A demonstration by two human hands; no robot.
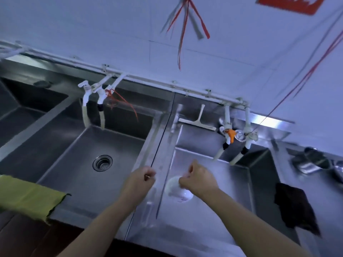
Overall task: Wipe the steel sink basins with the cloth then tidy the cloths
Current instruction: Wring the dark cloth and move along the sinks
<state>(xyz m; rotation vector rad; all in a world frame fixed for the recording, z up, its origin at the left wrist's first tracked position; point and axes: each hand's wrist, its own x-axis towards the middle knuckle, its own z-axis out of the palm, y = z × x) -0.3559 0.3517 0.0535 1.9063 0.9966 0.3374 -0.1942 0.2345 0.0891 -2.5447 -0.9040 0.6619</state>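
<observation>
Steel sink basins fill the view: a middle basin with a round drain and a right basin. A yellow-green cloth hangs over the front rim at the left. A dark cloth hangs over the right basin's right rim. My left hand hovers over the divider between the basins, fingers curled, holding nothing I can see. My right hand is curled above a white round object in the right basin; the frame is blurred and shows no grip on it.
White taps with hoses hang over the middle basin, and another pair hangs over the right one. A white squeegee leans on the back ledge. Dark items sit on the counter at the right. Red strings hang on the wall.
</observation>
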